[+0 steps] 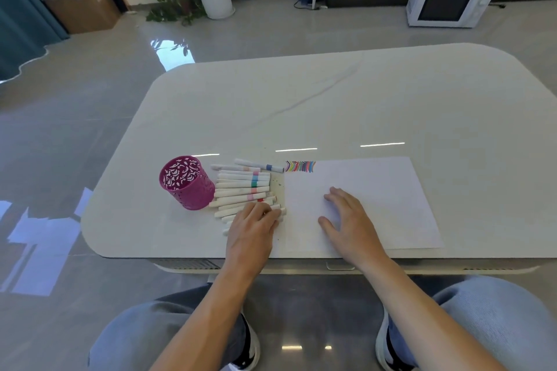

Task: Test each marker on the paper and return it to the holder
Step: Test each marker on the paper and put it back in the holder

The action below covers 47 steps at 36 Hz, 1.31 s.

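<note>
Where its glossy white top curves into rounded corners, the bench (331,99) carries everything near its front edge, and smooth, faintly veined surface stretches away to the far side. A matte white sheet of paper (385,190) lies flat, its near edge close to the bench's edge. The right hand (346,220) rests palm-down on it with fingers straight and spread. The left hand (253,229) covers the nearest markers with fingers curled down; I cannot tell whether they grip one. The markers (241,187), slim white barrels with coloured bands, lie side by side just left of the paper. The holder (193,193), a magenta perforated cup, stands touching their left ends. Short coloured strokes (300,166) mark the paper's far left corner.
</note>
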### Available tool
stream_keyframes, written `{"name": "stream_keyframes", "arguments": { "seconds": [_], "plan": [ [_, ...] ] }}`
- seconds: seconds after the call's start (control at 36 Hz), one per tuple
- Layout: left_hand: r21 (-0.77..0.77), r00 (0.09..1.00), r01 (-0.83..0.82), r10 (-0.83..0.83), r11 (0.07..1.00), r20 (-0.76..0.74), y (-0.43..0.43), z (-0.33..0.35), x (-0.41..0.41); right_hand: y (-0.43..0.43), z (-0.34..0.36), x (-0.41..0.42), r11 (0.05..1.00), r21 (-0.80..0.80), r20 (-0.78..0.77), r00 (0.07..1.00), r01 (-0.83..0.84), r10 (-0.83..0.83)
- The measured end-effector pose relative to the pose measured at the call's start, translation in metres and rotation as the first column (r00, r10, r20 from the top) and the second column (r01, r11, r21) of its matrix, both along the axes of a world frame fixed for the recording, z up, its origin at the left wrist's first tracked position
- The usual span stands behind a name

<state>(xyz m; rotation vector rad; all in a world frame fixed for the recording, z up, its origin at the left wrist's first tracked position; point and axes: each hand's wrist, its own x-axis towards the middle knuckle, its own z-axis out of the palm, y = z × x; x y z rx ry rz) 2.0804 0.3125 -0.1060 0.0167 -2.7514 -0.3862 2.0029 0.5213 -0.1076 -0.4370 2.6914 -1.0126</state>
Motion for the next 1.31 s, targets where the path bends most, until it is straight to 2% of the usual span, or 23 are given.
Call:
{"name": "stream_keyframes", "arguments": {
  "seconds": [0.42,0.5,0.67,0.81,0.89,0.97,1.08,1.14,1.31],
  "plan": [
    [0.016,0.997,0.06,-0.061,0.998,0.037,0.008,-0.003,-0.006,-0.001,-0.004,-0.003,1.0,-0.016,-0.042,0.999,0.0,-0.001],
    [0.1,0.999,0.05,-0.049,0.994,-0.011,0.009,0.0,-0.01,-0.001,0.001,-0.005,1.0,-0.026,-0.044,0.999,-0.003,0.002],
    [0.322,0.997,0.024,0.002,0.946,-0.081,0.018,0.03,-0.033,-0.006,0.025,-0.012,0.992,-0.124,-0.16,0.987,-0.038,0.017],
    [0.655,0.995,-0.03,0.083,0.755,-0.051,0.029,0.058,-0.058,-0.019,0.046,-0.027,0.978,-0.151,-0.077,0.988,-0.144,0.134],
    [0.803,0.995,-0.061,0.098,0.593,0.002,0.036,0.07,-0.069,-0.027,0.052,-0.038,0.971,-0.148,-0.016,0.982,-0.189,0.188],
    [0.888,0.994,-0.086,0.101,0.451,0.046,0.041,0.075,-0.079,-0.031,0.056,-0.049,0.961,-0.159,0.001,0.974,-0.224,0.228],
    [0.926,0.992,-0.103,0.106,0.362,0.069,0.039,0.071,-0.089,-0.028,0.056,-0.066,0.962,-0.147,-0.029,0.973,-0.231,0.23],
    [0.917,0.991,-0.133,0.078,0.376,0.111,0.035,0.067,-0.093,-0.024,0.054,-0.074,0.965,-0.128,-0.05,0.973,-0.229,0.225],
    [0.722,0.963,-0.142,-0.076,0.677,0.26,0.029,0.054,-0.104,-0.012,0.049,-0.091,0.963,0.064,-0.069,0.961,-0.262,0.267]
  ]
}}
